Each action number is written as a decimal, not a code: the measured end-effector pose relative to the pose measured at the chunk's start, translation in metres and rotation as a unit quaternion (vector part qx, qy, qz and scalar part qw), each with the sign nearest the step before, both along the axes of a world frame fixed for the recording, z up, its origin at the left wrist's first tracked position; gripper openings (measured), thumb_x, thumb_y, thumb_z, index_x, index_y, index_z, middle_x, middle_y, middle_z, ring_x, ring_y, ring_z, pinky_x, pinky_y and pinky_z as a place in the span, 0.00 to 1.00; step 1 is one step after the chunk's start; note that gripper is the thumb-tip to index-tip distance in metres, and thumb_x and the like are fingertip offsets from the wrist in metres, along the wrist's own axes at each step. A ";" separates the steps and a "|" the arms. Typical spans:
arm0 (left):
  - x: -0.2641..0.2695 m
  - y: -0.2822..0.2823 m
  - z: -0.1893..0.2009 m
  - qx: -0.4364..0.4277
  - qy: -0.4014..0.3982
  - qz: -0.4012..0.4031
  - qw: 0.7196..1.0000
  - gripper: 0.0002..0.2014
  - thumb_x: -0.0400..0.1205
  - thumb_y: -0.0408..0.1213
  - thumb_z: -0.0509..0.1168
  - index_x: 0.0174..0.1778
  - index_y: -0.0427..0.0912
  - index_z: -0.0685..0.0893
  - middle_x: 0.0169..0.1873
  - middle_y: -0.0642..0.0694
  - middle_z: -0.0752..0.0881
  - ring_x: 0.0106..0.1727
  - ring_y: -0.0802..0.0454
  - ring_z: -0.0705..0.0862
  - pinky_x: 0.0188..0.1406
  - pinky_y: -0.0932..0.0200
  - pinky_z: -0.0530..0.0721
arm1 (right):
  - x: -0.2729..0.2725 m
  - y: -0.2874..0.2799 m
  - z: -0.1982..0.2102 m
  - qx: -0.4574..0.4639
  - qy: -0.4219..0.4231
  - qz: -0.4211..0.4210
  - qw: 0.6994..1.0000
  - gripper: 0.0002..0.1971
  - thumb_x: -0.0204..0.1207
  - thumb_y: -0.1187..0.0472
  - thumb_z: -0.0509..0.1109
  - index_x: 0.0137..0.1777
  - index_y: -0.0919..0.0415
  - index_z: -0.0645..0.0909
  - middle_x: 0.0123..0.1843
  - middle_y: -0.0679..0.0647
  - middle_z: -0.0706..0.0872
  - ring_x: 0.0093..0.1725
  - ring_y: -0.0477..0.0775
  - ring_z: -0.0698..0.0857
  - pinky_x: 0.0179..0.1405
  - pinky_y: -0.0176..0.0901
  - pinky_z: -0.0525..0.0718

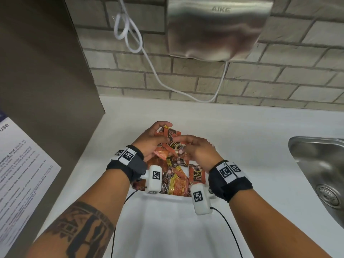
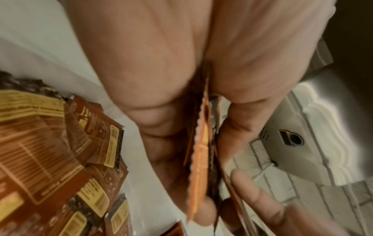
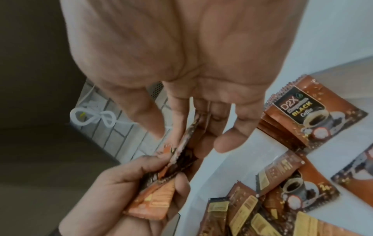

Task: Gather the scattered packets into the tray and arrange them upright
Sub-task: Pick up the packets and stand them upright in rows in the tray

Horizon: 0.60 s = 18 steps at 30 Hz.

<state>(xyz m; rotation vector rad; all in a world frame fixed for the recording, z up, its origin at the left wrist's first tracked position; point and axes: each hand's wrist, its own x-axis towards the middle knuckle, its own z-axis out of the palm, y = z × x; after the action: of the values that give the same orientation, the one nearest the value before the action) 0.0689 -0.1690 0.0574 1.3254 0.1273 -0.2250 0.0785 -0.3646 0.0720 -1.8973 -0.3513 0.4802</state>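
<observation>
Several orange-and-brown coffee packets (image 1: pixel 178 181) lie loose in a white tray (image 1: pixel 167 197) on the counter. A few more stand on edge as a stack (image 3: pixel 302 121) against the tray's side. My left hand (image 1: pixel 162 133) hovers over the tray's far end and grips a small bundle of packets (image 1: pixel 170 134), seen edge-on between thumb and fingers (image 2: pixel 199 159). My right hand (image 1: pixel 181 146) meets it from the right and pinches one packet (image 1: pixel 176 148) at the bundle (image 3: pixel 191 127). The bundle's lower part is hidden by the left palm.
A steel sink (image 1: pixel 320 174) is sunk into the white counter at the right. A steel hand dryer (image 1: pixel 217 28) and its looped white cable (image 1: pixel 128 32) hang on the brick wall behind. A brown panel (image 1: pixel 46 71) with a paper notice (image 1: pixel 22 164) closes the left side.
</observation>
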 end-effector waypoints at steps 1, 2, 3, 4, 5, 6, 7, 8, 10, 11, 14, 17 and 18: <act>0.000 0.000 0.000 -0.002 -0.006 -0.012 1.000 0.24 0.81 0.16 0.64 0.70 0.42 0.79 0.56 0.31 0.86 0.47 0.37 0.88 0.43 0.47 0.88 | 0.001 0.000 -0.001 -0.015 -0.020 -0.015 1.000 0.16 0.75 0.55 0.75 0.62 0.44 0.84 0.58 0.45 0.88 0.51 0.47 0.89 0.53 0.41 0.88; 0.001 0.000 0.000 -0.003 -0.011 -0.025 1.000 0.24 0.81 0.16 0.64 0.69 0.42 0.79 0.55 0.32 0.86 0.49 0.37 0.87 0.45 0.47 0.88 | 0.001 -0.001 -0.003 -0.039 -0.042 -0.028 0.998 0.19 0.74 0.53 0.78 0.64 0.47 0.80 0.55 0.48 0.88 0.47 0.45 0.88 0.44 0.31 0.85; 0.001 0.000 0.000 -0.004 -0.014 -0.035 0.999 0.24 0.80 0.15 0.64 0.68 0.42 0.80 0.55 0.33 0.86 0.50 0.36 0.86 0.45 0.48 0.88 | 0.002 0.000 -0.003 -0.057 -0.054 -0.043 0.996 0.23 0.71 0.53 0.81 0.64 0.49 0.77 0.53 0.51 0.87 0.45 0.46 0.87 0.37 0.26 0.81; 0.002 -0.001 0.000 -0.006 -0.015 -0.038 0.999 0.24 0.80 0.15 0.64 0.68 0.42 0.80 0.56 0.33 0.85 0.51 0.36 0.86 0.44 0.49 0.88 | 0.003 0.000 -0.004 -0.061 -0.047 -0.056 0.995 0.25 0.70 0.55 0.82 0.64 0.51 0.75 0.52 0.53 0.87 0.44 0.48 0.88 0.35 0.27 0.82; 0.002 -0.001 0.000 -0.012 -0.015 -0.035 0.999 0.24 0.80 0.16 0.65 0.68 0.43 0.81 0.57 0.32 0.84 0.51 0.35 0.85 0.43 0.49 0.88 | 0.005 0.000 -0.007 -0.052 -0.025 -0.063 0.996 0.25 0.70 0.57 0.82 0.63 0.55 0.75 0.51 0.55 0.87 0.45 0.51 0.89 0.39 0.34 0.86; 0.002 -0.001 -0.001 -0.019 -0.014 -0.029 0.999 0.23 0.80 0.17 0.66 0.67 0.43 0.81 0.59 0.32 0.83 0.51 0.34 0.85 0.42 0.47 0.89 | 0.005 0.000 -0.008 -0.035 0.009 -0.067 0.997 0.23 0.71 0.59 0.80 0.62 0.60 0.75 0.52 0.58 0.88 0.45 0.55 0.91 0.44 0.46 0.90; 0.002 0.000 -0.002 -0.026 -0.013 -0.023 0.999 0.23 0.80 0.17 0.67 0.66 0.44 0.81 0.60 0.32 0.82 0.51 0.33 0.86 0.41 0.46 0.90 | 0.005 0.000 -0.009 -0.012 0.036 -0.075 0.997 0.20 0.71 0.62 0.77 0.60 0.63 0.76 0.51 0.61 0.89 0.45 0.59 0.92 0.48 0.58 0.92; 0.001 0.001 -0.002 -0.030 -0.011 -0.017 0.999 0.23 0.80 0.18 0.67 0.66 0.45 0.82 0.60 0.32 0.82 0.51 0.32 0.86 0.41 0.44 0.91 | 0.007 -0.001 -0.010 0.010 0.054 -0.094 0.994 0.16 0.71 0.64 0.74 0.58 0.64 0.76 0.50 0.63 0.91 0.45 0.61 0.93 0.50 0.64 0.91; 0.001 0.001 -0.003 -0.032 -0.009 -0.009 0.999 0.23 0.79 0.17 0.68 0.64 0.45 0.82 0.61 0.31 0.83 0.51 0.32 0.88 0.42 0.41 0.91 | 0.009 -0.005 -0.010 0.073 0.085 -0.137 0.984 0.11 0.74 0.69 0.69 0.54 0.61 0.75 0.50 0.64 0.92 0.45 0.62 0.93 0.52 0.64 0.91; 0.001 -0.001 -0.003 -0.030 -0.010 -0.007 0.999 0.24 0.78 0.17 0.70 0.64 0.46 0.82 0.63 0.31 0.83 0.52 0.32 0.88 0.45 0.40 0.90 | 0.010 -0.007 -0.009 0.103 0.100 -0.154 0.978 0.11 0.76 0.71 0.67 0.54 0.59 0.74 0.51 0.65 0.91 0.46 0.62 0.93 0.52 0.61 0.91; -0.001 -0.009 -0.003 -0.030 -0.026 0.001 0.999 0.27 0.71 0.22 0.78 0.63 0.46 0.82 0.63 0.30 0.85 0.55 0.32 0.87 0.51 0.41 0.88 | 0.009 -0.007 -0.009 0.104 0.074 -0.156 0.979 0.16 0.76 0.52 0.75 0.59 0.53 0.75 0.54 0.65 0.90 0.46 0.58 0.92 0.46 0.54 0.92; -0.002 -0.022 -0.001 -0.023 -0.043 0.022 0.999 0.26 0.70 0.30 0.82 0.62 0.45 0.82 0.58 0.33 0.87 0.52 0.37 0.88 0.45 0.47 0.90 | 0.006 -0.003 -0.009 0.050 0.066 -0.108 0.991 0.36 0.59 0.38 0.84 0.64 0.53 0.78 0.52 0.60 0.91 0.48 0.62 0.92 0.52 0.63 0.91; -0.002 -0.025 0.001 -0.030 -0.042 0.027 0.998 0.22 0.74 0.32 0.79 0.62 0.44 0.82 0.55 0.34 0.87 0.48 0.38 0.88 0.41 0.48 0.91 | 0.006 -0.003 -0.012 0.055 0.066 -0.097 0.992 0.33 0.60 0.41 0.85 0.63 0.53 0.79 0.50 0.60 0.92 0.48 0.66 0.92 0.55 0.66 0.90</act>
<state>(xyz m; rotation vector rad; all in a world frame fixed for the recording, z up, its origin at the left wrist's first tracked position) 0.0668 -0.1944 0.0580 1.2678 0.0847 -0.1251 0.0846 -0.3674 0.0600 -1.7616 -0.1033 0.4437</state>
